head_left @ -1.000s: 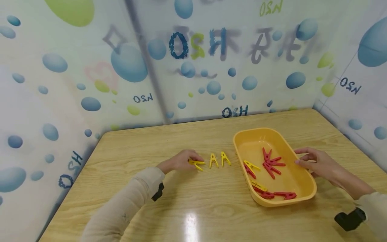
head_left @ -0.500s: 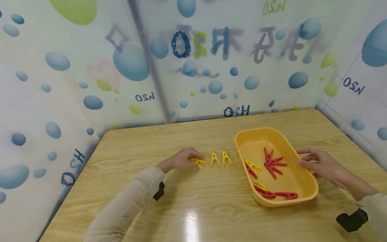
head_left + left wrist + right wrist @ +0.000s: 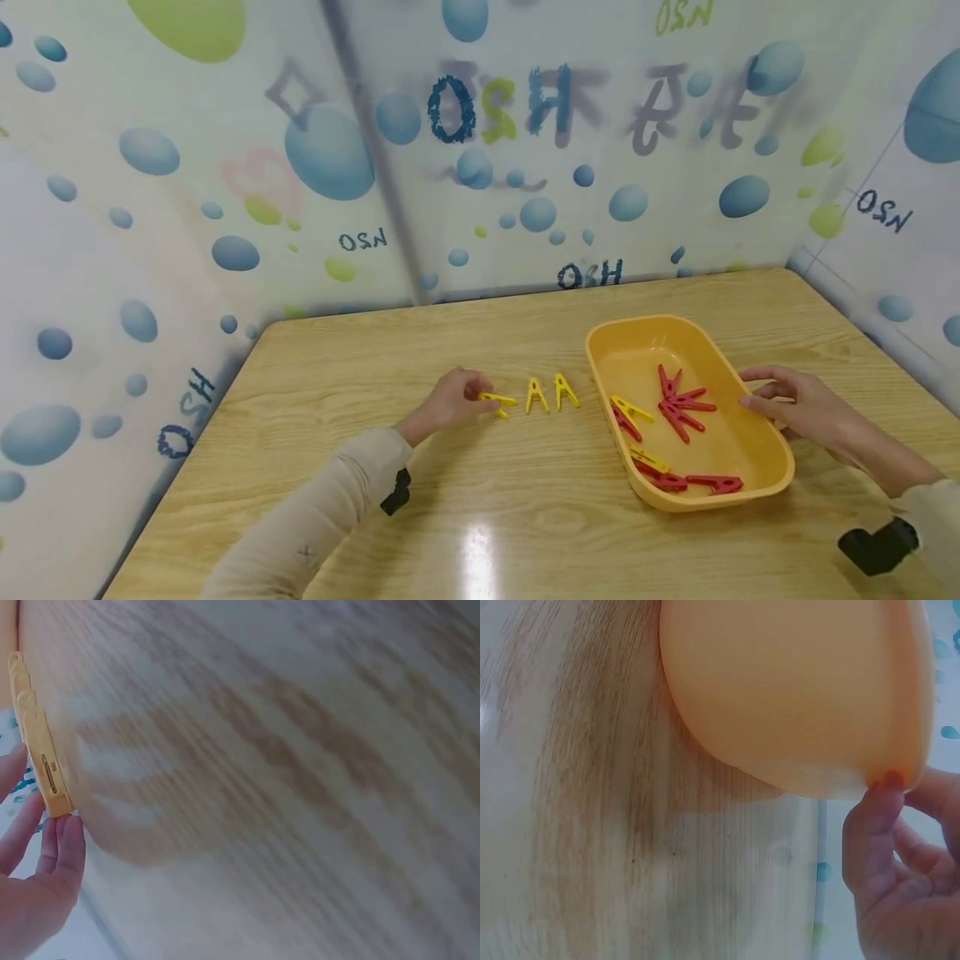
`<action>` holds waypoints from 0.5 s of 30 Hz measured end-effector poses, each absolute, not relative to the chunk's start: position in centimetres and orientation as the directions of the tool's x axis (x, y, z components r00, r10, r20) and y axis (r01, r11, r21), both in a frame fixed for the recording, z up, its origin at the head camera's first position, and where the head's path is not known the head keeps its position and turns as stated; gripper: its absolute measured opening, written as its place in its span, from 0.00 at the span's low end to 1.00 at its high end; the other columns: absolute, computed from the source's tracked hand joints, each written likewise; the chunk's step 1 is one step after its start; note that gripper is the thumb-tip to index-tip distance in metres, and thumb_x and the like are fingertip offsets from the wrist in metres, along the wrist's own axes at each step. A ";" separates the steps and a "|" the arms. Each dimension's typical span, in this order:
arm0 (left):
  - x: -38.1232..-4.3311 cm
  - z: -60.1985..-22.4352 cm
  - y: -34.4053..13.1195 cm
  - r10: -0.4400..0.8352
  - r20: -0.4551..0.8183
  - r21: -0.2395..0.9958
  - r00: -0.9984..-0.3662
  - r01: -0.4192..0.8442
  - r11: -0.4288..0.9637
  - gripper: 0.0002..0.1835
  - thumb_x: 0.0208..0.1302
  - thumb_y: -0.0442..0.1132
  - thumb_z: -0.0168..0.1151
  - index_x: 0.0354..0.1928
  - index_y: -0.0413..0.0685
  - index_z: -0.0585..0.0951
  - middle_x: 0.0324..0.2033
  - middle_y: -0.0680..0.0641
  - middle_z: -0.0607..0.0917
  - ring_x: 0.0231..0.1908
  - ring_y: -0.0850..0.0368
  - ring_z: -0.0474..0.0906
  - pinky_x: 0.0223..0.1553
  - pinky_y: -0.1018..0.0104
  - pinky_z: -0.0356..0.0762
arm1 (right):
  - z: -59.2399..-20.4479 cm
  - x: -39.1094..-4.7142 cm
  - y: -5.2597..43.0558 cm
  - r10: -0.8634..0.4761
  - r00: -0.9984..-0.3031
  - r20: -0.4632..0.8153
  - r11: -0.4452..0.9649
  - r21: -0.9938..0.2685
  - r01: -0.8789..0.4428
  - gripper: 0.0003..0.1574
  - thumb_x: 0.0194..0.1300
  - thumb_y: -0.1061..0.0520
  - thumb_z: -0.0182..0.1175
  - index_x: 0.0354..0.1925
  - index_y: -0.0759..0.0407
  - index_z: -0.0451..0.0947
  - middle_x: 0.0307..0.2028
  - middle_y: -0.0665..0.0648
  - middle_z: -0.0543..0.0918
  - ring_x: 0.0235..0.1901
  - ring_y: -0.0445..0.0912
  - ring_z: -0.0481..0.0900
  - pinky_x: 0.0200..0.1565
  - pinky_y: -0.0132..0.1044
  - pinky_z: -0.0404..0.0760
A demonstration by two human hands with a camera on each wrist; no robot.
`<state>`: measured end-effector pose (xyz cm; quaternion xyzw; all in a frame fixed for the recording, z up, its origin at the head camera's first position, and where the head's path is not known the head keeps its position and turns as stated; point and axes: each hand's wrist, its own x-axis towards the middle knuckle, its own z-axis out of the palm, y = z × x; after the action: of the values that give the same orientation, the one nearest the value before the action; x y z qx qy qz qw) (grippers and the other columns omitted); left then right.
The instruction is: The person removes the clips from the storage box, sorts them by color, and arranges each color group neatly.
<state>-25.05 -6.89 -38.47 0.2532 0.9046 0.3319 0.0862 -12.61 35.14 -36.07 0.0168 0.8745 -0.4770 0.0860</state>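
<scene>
My left hand (image 3: 453,402) pinches a yellow clothespin (image 3: 498,399) low over the wooden table, its thumb and fingers at the pin's left end. In the left wrist view, fingertips are at the near end of this clothespin (image 3: 46,765). Two more yellow clothespins, one nearer (image 3: 536,396) and one farther right (image 3: 566,391), stand in a row to its right, legs spread toward me. On the right is a yellow-orange plastic basin (image 3: 738,454); my right hand (image 3: 806,412) grips its right rim between thumb and fingers, as the right wrist view also shows.
Several red clothespins (image 3: 681,418) lie inside the basin, some fanned out together. A couple of yellow clothespins (image 3: 632,408) rest along its left wall. Behind the table (image 3: 420,525) hangs a white curtain (image 3: 510,242) with blue and green spots.
The left thumb has come forward over the near side of the clothespin, and the fingers have shifted on it. The right hand keeps its hold on the rim. The head view has shifted slightly.
</scene>
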 end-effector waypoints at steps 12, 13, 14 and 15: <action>-26.1 -38.1 -6.1 0.568 -0.031 0.683 -0.822 0.397 0.613 0.12 0.48 0.33 0.67 0.38 0.39 0.82 0.33 0.47 0.80 0.33 0.56 0.77 0.36 0.68 0.74 | -36.2 -12.6 35.0 -0.047 -0.983 -0.179 0.544 -0.829 0.125 0.36 0.63 0.52 0.53 0.58 0.73 0.53 0.37 0.64 0.74 0.29 0.46 0.77 0.28 0.40 0.79; -26.3 -38.0 -6.0 0.570 -0.043 0.687 -0.820 0.390 0.613 0.13 0.48 0.32 0.67 0.38 0.39 0.82 0.34 0.47 0.80 0.34 0.56 0.77 0.37 0.68 0.74 | -36.1 -12.6 35.0 -0.043 -0.982 -0.182 0.544 -0.829 0.130 0.36 0.63 0.51 0.53 0.58 0.73 0.53 0.37 0.64 0.74 0.29 0.46 0.77 0.29 0.40 0.79; -26.4 -38.0 -5.9 0.571 -0.053 0.692 -0.819 0.383 0.613 0.13 0.48 0.32 0.67 0.39 0.39 0.81 0.34 0.47 0.81 0.34 0.56 0.77 0.37 0.68 0.74 | -36.2 -12.6 35.0 -0.041 -0.982 -0.183 0.545 -0.828 0.132 0.36 0.63 0.51 0.53 0.58 0.73 0.54 0.37 0.64 0.74 0.30 0.46 0.77 0.29 0.40 0.79; -26.5 -38.0 -5.9 0.578 -0.058 0.695 -0.814 0.383 0.609 0.13 0.48 0.32 0.67 0.39 0.39 0.81 0.35 0.46 0.81 0.35 0.56 0.77 0.37 0.68 0.74 | -36.2 -12.6 35.0 -0.042 -0.982 -0.182 0.548 -0.827 0.130 0.36 0.63 0.51 0.53 0.58 0.73 0.53 0.37 0.64 0.74 0.30 0.47 0.77 0.29 0.40 0.79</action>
<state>-26.46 -5.87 -37.97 0.2710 0.8860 0.3493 0.1397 -12.60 34.99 -36.16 0.0251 0.8750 -0.4749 0.0903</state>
